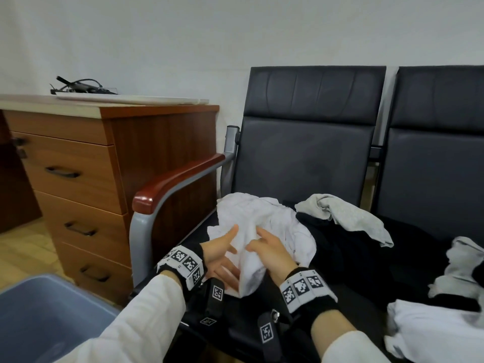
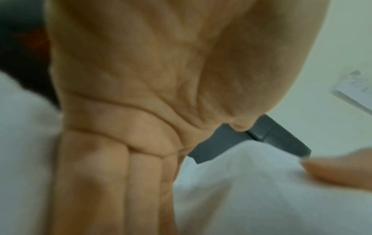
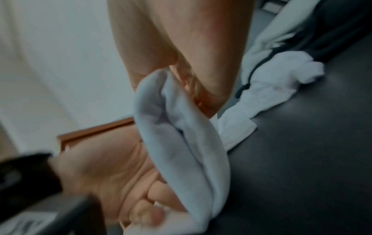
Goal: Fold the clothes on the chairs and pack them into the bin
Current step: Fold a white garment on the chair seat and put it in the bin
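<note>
White garment (image 1: 258, 231) bunched on left chair seat (image 1: 201, 229); right hand (image 1: 272, 251) pinches a fold, fingers clamped on the cloth; left hand (image 1: 222, 255) fingers straight, apart, palm against it; blue bin (image 1: 39, 310) lower left.

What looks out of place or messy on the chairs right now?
Nothing is damaged. The clothes are just unfolded: a grey garment lies crumpled over black clothing, and the white garment both hands work on is bunched. The blue bin looks empty.
</note>
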Demonstrator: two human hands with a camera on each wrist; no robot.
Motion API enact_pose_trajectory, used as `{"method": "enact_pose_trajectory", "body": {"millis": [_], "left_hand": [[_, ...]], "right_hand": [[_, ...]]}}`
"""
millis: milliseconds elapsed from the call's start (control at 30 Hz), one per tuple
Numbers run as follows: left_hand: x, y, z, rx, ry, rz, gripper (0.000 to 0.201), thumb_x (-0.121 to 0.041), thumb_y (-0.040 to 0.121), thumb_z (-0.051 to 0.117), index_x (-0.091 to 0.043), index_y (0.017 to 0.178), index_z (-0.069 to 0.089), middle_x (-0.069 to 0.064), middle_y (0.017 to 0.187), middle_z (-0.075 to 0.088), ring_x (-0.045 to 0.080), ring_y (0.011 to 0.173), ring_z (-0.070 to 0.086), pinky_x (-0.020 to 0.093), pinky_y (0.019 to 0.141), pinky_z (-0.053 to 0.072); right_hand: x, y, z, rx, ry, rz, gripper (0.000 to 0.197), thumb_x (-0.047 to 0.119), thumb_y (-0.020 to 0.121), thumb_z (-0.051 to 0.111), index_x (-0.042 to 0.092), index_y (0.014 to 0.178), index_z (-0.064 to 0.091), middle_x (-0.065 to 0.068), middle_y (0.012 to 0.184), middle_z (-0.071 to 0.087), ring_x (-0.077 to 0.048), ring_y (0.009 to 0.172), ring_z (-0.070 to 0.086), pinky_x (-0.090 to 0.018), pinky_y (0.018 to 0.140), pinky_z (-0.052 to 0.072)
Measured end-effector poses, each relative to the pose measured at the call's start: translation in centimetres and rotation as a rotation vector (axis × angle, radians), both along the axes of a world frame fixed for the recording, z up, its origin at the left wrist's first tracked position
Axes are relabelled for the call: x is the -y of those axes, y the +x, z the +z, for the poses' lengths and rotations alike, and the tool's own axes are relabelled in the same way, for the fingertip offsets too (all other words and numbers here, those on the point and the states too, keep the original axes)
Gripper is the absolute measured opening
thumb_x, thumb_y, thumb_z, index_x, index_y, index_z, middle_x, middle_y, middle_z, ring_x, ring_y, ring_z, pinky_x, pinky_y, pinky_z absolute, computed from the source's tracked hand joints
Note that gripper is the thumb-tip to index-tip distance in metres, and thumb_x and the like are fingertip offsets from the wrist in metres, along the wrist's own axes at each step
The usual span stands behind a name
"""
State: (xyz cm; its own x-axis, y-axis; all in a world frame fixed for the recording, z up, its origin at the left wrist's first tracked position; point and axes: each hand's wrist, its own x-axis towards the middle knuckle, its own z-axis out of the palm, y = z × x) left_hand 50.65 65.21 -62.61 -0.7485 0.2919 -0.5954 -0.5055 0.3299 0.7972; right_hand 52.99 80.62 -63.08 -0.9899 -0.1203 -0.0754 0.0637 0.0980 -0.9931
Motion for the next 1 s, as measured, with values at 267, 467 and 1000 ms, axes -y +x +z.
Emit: {"method": "enact_pose_trajectory", "body": {"millis": [267, 467, 1000], "left_hand": [[2.6, -3.2, -0.6, -0.398, -0.377, 0.286, 0.040, -0.030, 0.087, 0.062, 0.000, 0.113, 0.060, 0.018, 0.112, 0.064, 0.030, 0.102, 0.062, 0.042, 0.092, 0.052], [3.6, -2.5, -2.1, -0.449, -0.611, 0.258, 0.036, -0.029, 0.081, 0.071, -0.008, 0.109, 0.060, 0.010, 0.104, 0.063, 0.026, 0.098, 0.061, 0.034, 0.086, 0.053], [1.7, -0.4, 0.2, -0.450, -0.020, 0.097, 0.037, -0.030, 0.087, 0.062, -0.004, 0.113, 0.056, 0.006, 0.105, 0.064, 0.021, 0.099, 0.059, 0.031, 0.089, 0.049]], "right_hand": [[2.3, -0.4, -0.7, 0.012, 0.022, 0.083, 0.032, 0.012, 0.086, 0.065, 0.026, 0.114, 0.059, -0.012, 0.120, 0.063, -0.016, 0.108, 0.060, -0.018, 0.085, 0.046], [0.5, -0.7, -1.4, 0.095, -0.011, -0.029, 0.021, 0.006, 0.087, 0.058, 0.022, 0.102, 0.059, -0.013, 0.115, 0.066, -0.017, 0.089, 0.064, -0.023, 0.070, 0.045], [-1.7, 0.2, -2.6, 0.431, -0.208, -0.076, 0.045, 0.036, 0.093, 0.058, -0.002, 0.115, 0.052, -0.022, 0.101, 0.065, -0.030, 0.088, 0.066, -0.034, 0.068, 0.055]]}}
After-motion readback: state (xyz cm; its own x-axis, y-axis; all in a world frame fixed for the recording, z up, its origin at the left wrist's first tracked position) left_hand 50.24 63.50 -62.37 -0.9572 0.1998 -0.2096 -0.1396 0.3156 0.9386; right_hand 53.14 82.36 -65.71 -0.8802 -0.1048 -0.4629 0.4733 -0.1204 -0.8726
